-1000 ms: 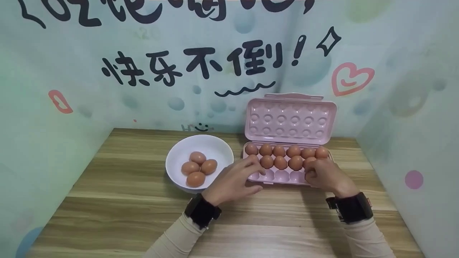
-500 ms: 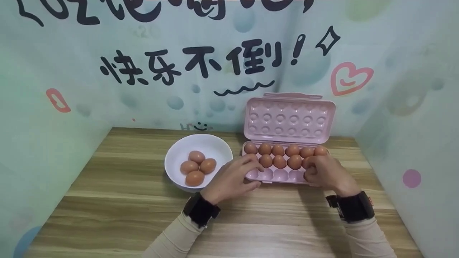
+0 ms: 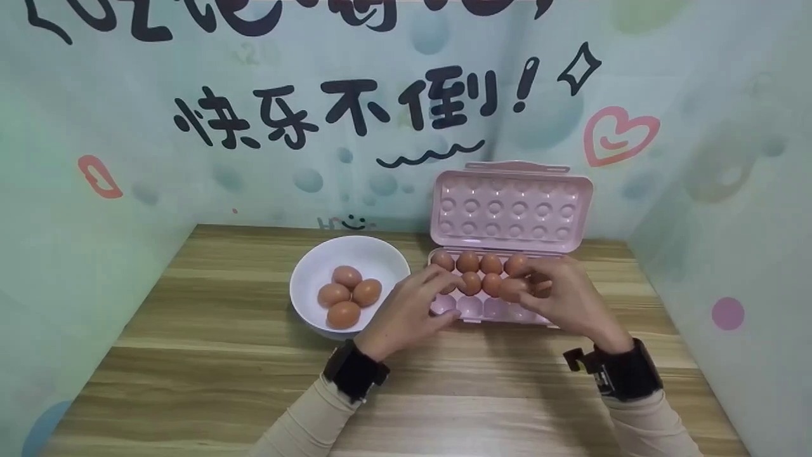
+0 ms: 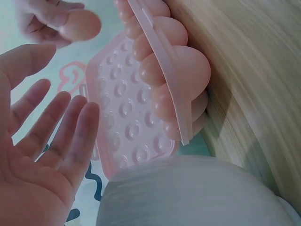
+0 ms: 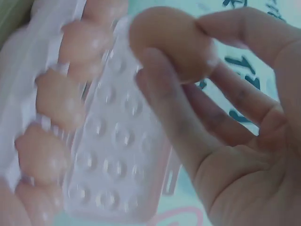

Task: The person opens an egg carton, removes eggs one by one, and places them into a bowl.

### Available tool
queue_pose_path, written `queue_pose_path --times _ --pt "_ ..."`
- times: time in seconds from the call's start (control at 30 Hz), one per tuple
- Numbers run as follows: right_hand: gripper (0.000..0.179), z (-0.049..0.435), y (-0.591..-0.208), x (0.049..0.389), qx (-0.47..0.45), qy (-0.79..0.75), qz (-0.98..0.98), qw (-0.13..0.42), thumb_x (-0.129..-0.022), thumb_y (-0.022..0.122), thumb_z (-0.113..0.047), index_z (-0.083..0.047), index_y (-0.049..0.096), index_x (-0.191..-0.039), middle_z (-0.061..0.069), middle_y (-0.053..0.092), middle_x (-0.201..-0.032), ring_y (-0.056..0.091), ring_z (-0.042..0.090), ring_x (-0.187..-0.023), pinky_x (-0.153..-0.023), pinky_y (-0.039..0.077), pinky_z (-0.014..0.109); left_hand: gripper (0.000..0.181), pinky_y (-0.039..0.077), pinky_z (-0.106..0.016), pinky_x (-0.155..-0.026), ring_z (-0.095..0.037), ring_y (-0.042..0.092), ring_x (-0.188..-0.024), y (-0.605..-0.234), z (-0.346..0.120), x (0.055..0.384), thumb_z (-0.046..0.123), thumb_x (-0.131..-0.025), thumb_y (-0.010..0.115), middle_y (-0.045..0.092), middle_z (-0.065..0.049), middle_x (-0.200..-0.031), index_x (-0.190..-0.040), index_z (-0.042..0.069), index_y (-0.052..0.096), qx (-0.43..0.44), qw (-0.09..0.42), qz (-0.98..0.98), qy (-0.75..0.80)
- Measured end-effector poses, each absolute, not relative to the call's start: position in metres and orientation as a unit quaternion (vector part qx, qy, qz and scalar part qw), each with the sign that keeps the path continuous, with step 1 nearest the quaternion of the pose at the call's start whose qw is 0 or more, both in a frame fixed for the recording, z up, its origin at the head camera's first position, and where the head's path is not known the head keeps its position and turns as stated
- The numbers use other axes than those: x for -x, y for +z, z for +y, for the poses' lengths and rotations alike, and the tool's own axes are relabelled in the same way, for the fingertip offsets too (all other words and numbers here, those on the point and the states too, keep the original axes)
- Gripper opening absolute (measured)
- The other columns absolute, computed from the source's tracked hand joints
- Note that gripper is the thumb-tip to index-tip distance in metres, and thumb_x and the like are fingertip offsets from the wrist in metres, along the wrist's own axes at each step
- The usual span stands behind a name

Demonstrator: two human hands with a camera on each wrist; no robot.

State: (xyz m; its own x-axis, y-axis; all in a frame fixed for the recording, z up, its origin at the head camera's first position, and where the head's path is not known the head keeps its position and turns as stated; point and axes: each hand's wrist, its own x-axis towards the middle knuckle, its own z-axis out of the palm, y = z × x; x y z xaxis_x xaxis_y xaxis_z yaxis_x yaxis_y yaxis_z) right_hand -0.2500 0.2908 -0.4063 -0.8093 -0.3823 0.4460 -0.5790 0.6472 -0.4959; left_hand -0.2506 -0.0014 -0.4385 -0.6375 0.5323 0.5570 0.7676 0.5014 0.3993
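Observation:
My right hand (image 3: 568, 298) pinches a brown egg (image 5: 171, 40) between thumb and fingertips. In the head view this egg overlaps the middle row of a pink egg carton (image 3: 512, 216); in the right wrist view it is raised past the carton's row of eggs. The back two rows hold brown eggs (image 3: 467, 261), the right-hand ones hidden behind my right hand. Several cups of the front row show bare. My left hand (image 3: 406, 314) hangs over the carton's left end, fingers loosely bent; in the left wrist view its palm (image 4: 42, 183) shows nothing held.
A white bowl (image 3: 380, 254) with several brown eggs (image 3: 343, 315) stands left of the carton, right beside my left hand. The carton's lid is up, close to the printed back wall (image 3: 266, 184). All stand on a wood-grain table (image 3: 190, 381).
My right hand has come up and left from the carton's right end, now with an egg visible in its fingers. The left hand has hardly moved.

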Motion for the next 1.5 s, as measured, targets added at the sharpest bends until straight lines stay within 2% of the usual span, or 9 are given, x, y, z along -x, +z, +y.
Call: queue_pose_path --times 0.1,0.2,0.37,0.57,0.8,1.03,1.2,1.4,1.5 --pt "0.028 0.279 -0.409 0.247 -0.273 0.356 -0.881 0.148 -0.083 0.085 0.002 -0.010 0.079 -0.107 -0.002 0.076 -0.100 0.074 0.015 -0.086 -0.075 0.064 0.031 0.033 0.057 -0.026 -0.086 -0.014 0.066 -0.099 -0.438 -0.001 0.250 0.016 -0.091 0.082 0.066 -0.004 -0.117 -0.121 0.013 0.070 0.383 0.185 -0.841 -0.335" --pt "0.030 0.268 -0.411 0.242 -0.268 0.411 -0.864 0.116 -0.086 0.083 0.003 -0.010 0.078 -0.112 0.000 0.074 -0.105 0.076 0.017 -0.093 -0.081 0.063 0.028 0.036 0.057 -0.025 -0.086 -0.014 0.066 -0.099 -0.439 0.000 0.250 0.016 -0.090 0.085 0.064 -0.003 -0.115 -0.121 0.012 0.069 0.383 0.187 -0.838 -0.341" --pt "0.032 0.254 -0.413 0.235 -0.259 0.465 -0.842 0.089 -0.087 0.084 0.000 -0.011 0.075 -0.116 0.001 0.072 -0.111 0.074 0.019 -0.101 -0.090 0.062 0.032 0.042 0.056 -0.026 -0.086 -0.018 0.066 -0.100 -0.439 0.001 0.249 0.020 -0.088 0.088 0.064 -0.003 -0.118 -0.123 0.012 0.066 0.390 0.197 -0.830 -0.346" --pt "0.031 0.245 -0.417 0.232 -0.273 0.468 -0.836 0.083 -0.089 0.086 -0.009 -0.015 0.074 -0.117 -0.005 0.074 -0.117 0.073 0.017 -0.105 -0.093 0.061 0.036 0.044 0.056 -0.026 -0.087 -0.018 0.066 -0.102 -0.438 0.005 0.247 0.031 -0.089 0.088 0.065 -0.002 -0.118 -0.122 0.012 0.066 0.409 0.215 -0.815 -0.349" --pt "0.031 0.240 -0.417 0.229 -0.292 0.497 -0.815 0.061 -0.090 0.086 -0.010 -0.011 0.072 -0.117 0.000 0.072 -0.120 0.073 0.020 -0.106 -0.093 0.061 0.034 0.041 0.055 -0.027 -0.090 -0.014 0.065 -0.103 -0.437 0.006 0.245 0.029 -0.088 0.089 0.067 0.000 -0.116 -0.120 0.012 0.068 0.418 0.220 -0.805 -0.358" --pt "0.032 0.242 -0.415 0.228 -0.287 0.501 -0.815 0.043 -0.092 0.085 -0.016 -0.013 0.071 -0.120 0.000 0.071 -0.123 0.072 0.021 -0.111 -0.097 0.060 0.039 0.041 0.056 -0.028 -0.088 -0.015 0.066 -0.102 -0.432 -0.001 0.246 0.028 -0.088 0.088 0.067 -0.001 -0.116 -0.121 0.012 0.068 0.423 0.210 -0.810 -0.347" --pt "0.028 0.251 -0.410 0.230 -0.291 0.499 -0.815 0.050 -0.093 0.082 -0.010 -0.011 0.072 -0.120 0.004 0.073 -0.119 0.074 0.029 -0.109 -0.094 0.061 0.036 0.040 0.057 -0.030 -0.092 -0.017 0.066 -0.104 -0.425 -0.012 0.250 0.027 -0.088 0.087 0.067 -0.001 -0.118 -0.121 0.013 0.068 0.402 0.188 -0.828 -0.342" --pt "0.028 0.270 -0.401 0.237 -0.291 0.431 -0.847 0.109 -0.089 0.083 0.001 -0.010 0.074 -0.114 -0.001 0.074 -0.111 0.074 0.022 -0.098 -0.084 0.064 0.036 0.040 0.056 -0.028 -0.094 -0.012 0.064 -0.107 -0.411 -0.032 0.251 0.030 -0.089 0.087 0.067 0.003 -0.120 -0.122 0.018 0.068 0.352 0.165 -0.859 -0.333" --pt "0.030 0.282 -0.396 0.240 -0.273 0.384 -0.871 0.140 -0.088 0.083 0.001 -0.008 0.074 -0.115 -0.001 0.075 -0.112 0.073 0.023 -0.099 -0.083 0.064 0.037 0.038 0.055 -0.026 -0.093 -0.009 0.063 -0.105 -0.406 -0.040 0.252 0.030 -0.090 0.086 0.067 0.006 -0.119 -0.122 0.018 0.069 0.348 0.172 -0.856 -0.341"
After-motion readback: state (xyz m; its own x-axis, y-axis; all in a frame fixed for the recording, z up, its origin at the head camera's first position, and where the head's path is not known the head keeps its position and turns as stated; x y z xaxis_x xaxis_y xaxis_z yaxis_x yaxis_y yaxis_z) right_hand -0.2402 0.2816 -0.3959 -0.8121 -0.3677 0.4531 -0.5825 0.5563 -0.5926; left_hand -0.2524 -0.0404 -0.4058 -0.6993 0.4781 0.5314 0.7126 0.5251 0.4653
